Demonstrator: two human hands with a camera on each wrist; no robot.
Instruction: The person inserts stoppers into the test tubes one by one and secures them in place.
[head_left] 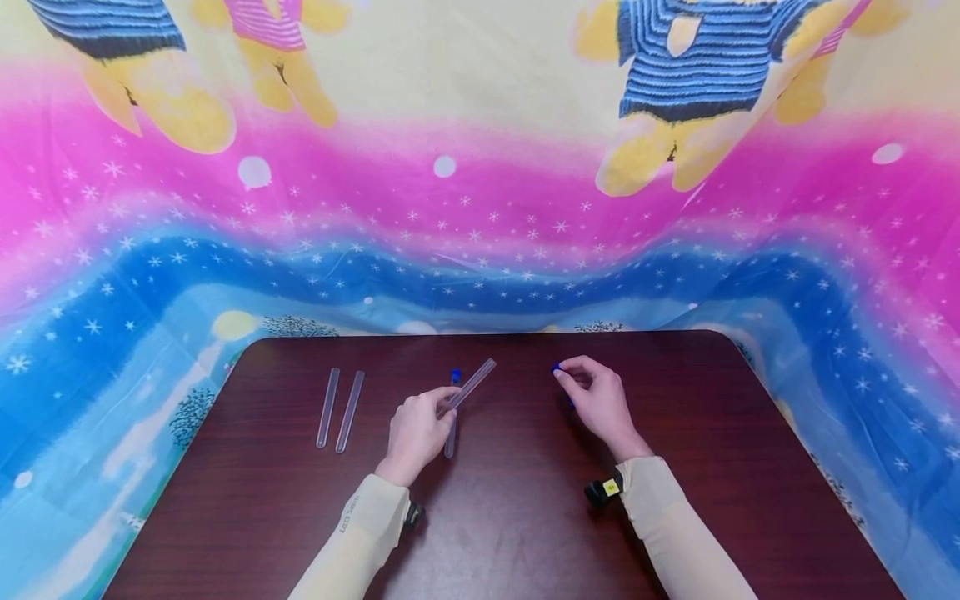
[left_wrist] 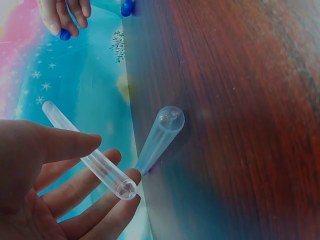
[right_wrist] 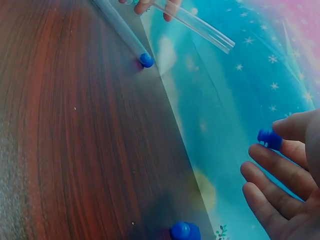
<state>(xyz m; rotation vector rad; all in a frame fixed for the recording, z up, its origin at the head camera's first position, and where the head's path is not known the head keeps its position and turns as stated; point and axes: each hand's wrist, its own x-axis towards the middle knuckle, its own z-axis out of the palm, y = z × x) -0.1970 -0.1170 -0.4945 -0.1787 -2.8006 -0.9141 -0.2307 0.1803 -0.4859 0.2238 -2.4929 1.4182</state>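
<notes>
Head view, just below mid-frame: L hand pinches a clear tube btwn thumb & fingers, tube tilted to upper R. R hand, R of centre, pinches a small blue cap at its fingertips. Cap & tube well apart.

Only head view has the two uncapped tubes, side by side on the desk, L of centre. It also shows a capped tube lying partly hidden behind L hand, its blue top toward upper frame.

L wrist view adds the held tube's rounded bottom, lower centre, & the lying tube's rounded end mid-frame; the latter's blue top isn't visible there. R wrist view shows that top clearly, upper L, plus the held tube's far end, upper centre. Loose blue piece(s) on desk at bottom centre of R wrist view; head view has them mostly hidden by R hand, count unclear.

Pose: L forearm rises from bottom, slanting R; thumb over tube, other fingers bent loosely beneath, slightly apart. R forearm comes from lower R, slanting L; thumb & index on cap, remaining fingers fanned out, loosely bent.
</notes>
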